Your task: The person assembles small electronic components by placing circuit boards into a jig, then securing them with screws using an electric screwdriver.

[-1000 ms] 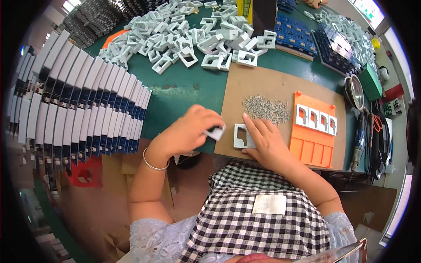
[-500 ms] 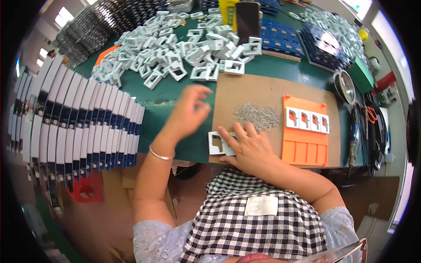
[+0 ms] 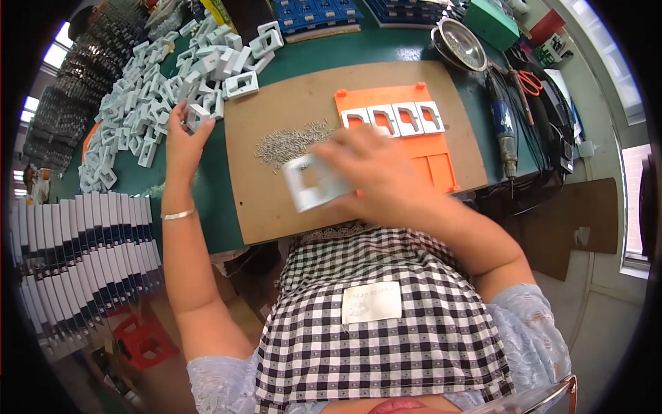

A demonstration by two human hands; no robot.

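Observation:
My right hand (image 3: 378,171) holds a white rectangular plastic frame (image 3: 312,182) above the brown board (image 3: 276,124); hand and frame are blurred by motion. My left hand (image 3: 181,135) reaches out to the near edge of the big heap of white plastic frames (image 3: 172,76) on the green table and closes around one of the frames there. An orange tray (image 3: 420,148) lies on the board right of my right hand, with several white frames seated along its top row. A small pile of grey metal screws (image 3: 289,141) lies on the board between my hands.
Rows of dark and white stacked parts (image 3: 76,255) stand along the left edge. A power screwdriver (image 3: 503,131), a metal bowl (image 3: 460,43), orange-handled scissors (image 3: 529,81) and blue trays (image 3: 317,12) lie at the back and right.
My left hand has stretched from the board up to the heap of white frames. My right hand has lifted a frame off the board and moved it rightward. The camera has tilted.

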